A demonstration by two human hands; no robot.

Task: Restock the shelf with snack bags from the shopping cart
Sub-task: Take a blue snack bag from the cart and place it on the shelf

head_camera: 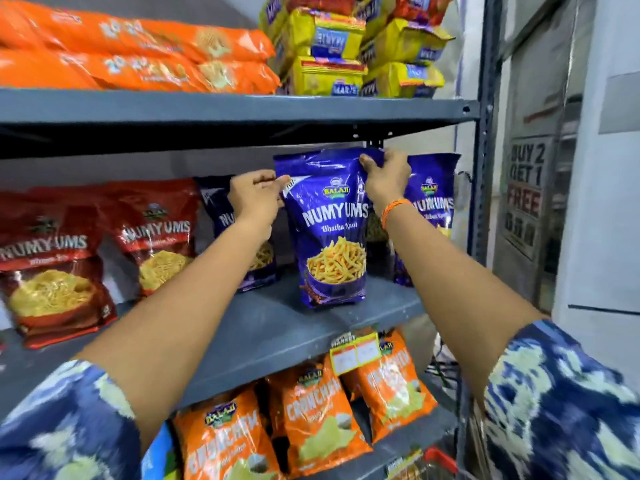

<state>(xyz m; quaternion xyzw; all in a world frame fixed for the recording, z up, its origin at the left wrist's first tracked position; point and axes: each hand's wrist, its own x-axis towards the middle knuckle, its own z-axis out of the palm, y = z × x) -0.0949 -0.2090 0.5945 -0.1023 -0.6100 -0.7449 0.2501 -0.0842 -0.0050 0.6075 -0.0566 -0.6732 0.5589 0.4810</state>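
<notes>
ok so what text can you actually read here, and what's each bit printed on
"BALAJI NUMYUMS": purple bag held at its top by left hand and right hand
"NUMYUMS": red bags
"BALAJI CRUNCHEM": orange bags, lower shelf
"BUY 2 GET 1 FREE": sign at right
"MARIE": yellow packs, partly legible
Price tag, orange top packs: too blurred

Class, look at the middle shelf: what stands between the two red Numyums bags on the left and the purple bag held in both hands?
In the head view, another purple Numyums bag, partly hidden behind the left hand.
</notes>
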